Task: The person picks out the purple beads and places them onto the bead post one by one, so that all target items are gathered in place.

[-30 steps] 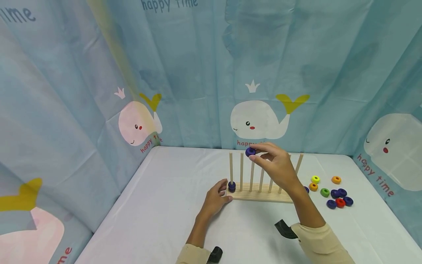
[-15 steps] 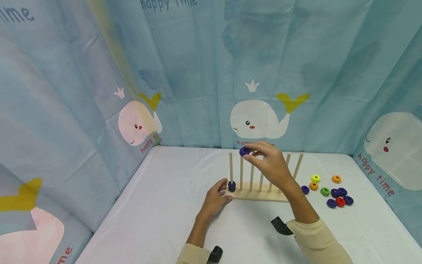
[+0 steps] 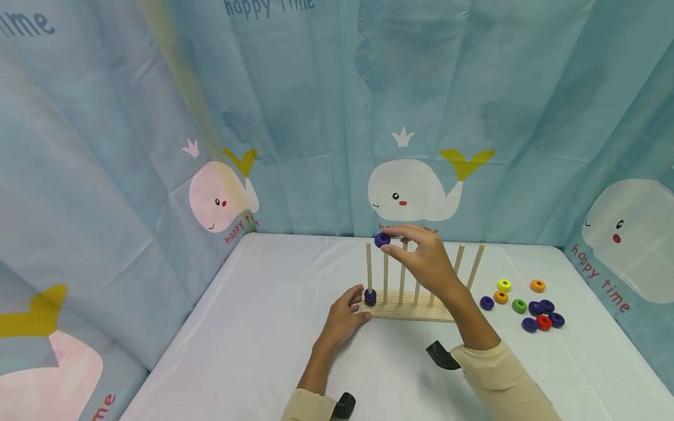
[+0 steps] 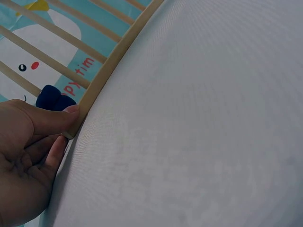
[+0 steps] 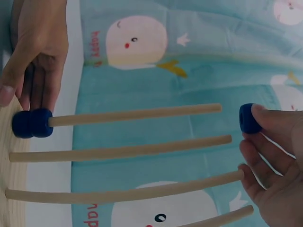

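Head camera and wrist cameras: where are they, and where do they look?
Head: on the head, looking forward and down at the peg board; left hand, right hand, sleeves show.
Left wrist: on that wrist, facing the board's end; left hand shows.
Right wrist: on that wrist, facing the pegs; both hands show.
Both wrist views share two stacked blue rings.

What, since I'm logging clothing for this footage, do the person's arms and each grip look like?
The left sleeve and right sleeve are plain beige and end partway down the arms. Beside each end shows a short black piece; I can't tell what it is. The left grip and right grip are bare, with no gloves or rings visible. No cables show.
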Tool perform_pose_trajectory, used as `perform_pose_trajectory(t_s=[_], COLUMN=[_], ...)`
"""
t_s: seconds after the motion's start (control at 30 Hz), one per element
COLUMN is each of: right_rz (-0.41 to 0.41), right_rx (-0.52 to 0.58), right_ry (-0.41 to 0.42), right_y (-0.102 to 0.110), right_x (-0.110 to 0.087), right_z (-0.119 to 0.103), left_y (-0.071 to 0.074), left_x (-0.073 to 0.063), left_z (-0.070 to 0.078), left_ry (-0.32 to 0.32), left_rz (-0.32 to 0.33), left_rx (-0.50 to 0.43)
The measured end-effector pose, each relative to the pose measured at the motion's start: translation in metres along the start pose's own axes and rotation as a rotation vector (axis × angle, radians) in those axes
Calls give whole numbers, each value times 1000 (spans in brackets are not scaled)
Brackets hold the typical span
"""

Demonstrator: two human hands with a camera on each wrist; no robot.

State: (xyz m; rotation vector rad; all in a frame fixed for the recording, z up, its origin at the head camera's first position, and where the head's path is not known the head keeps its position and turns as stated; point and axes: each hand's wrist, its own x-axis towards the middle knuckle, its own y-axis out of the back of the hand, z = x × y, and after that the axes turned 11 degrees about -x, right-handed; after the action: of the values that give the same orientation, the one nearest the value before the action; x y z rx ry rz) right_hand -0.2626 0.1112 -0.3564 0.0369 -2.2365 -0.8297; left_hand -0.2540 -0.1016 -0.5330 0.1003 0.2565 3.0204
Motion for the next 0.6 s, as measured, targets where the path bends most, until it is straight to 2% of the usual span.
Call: perform_pose_trajectory(t_s=[0.2, 0.6], right_rz=[-33, -63], right_rx=[10, 10], right_ry=[-24, -46], right_y=[-9, -18], right_x=[3, 8], right_z=[0, 2], left_y=[0, 1], left_x=[0, -1], left_z=[0, 1], left_ry=[-21, -12], left_rz=[-3, -5], left_rx=[-5, -11])
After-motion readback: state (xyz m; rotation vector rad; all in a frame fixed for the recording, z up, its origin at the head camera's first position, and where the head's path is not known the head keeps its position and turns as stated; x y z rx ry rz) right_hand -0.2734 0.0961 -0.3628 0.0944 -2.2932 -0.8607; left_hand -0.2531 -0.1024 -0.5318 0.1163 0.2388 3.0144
